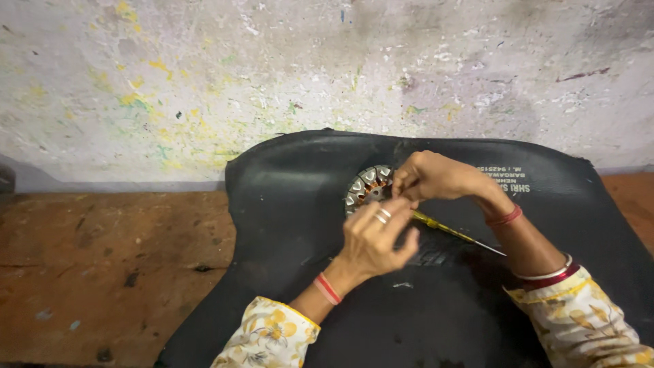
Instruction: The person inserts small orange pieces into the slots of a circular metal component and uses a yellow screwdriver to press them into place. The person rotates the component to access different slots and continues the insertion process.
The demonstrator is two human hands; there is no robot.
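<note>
Here the right hand (436,178) pinches closed on the stator (368,187) rim – the left hand (378,238) curls just beside it, touching, with a yellow screwdriver (453,232) lying under its fingers; whether it grips that I cannot tell – all on a black mat (286,204) over a wooden bench (102,259)

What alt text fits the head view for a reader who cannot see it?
Both hands, left hand and right hand, work at a round metal motor stator on a black mat, a yellow-handled screwdriver lying between them. Behind stands a paint-flecked wall.
</note>
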